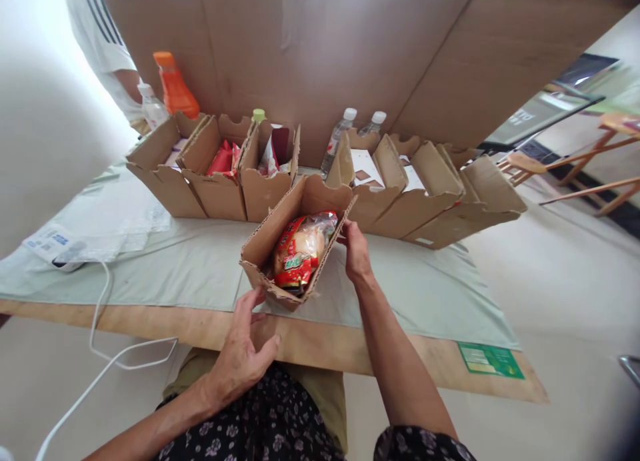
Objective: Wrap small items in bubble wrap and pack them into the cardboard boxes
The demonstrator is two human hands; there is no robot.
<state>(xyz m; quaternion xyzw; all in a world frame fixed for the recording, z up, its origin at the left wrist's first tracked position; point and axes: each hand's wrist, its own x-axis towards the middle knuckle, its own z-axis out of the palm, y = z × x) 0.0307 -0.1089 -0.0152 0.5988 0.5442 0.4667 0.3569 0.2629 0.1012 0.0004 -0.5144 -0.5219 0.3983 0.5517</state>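
A cardboard box with its top uncovered stands turned at an angle on the cloth in front of me. Inside it lies a red and clear plastic food packet, with a small dark item partly hidden at its lower end. My right hand holds the box's right wall, its fingers bent against the cardboard. Close to the near left corner, my left hand has its thumb and fingers apart, the fingertips at the box's lower edge. Whether those fingertips press on the cardboard is hard to see.
Behind stands a row of similar boxes, several holding packets or cards. Bottles, including an orange one, rise behind them before a tall cardboard panel. Plastic bags and a white cable lie left. A person's sleeve shows beyond.
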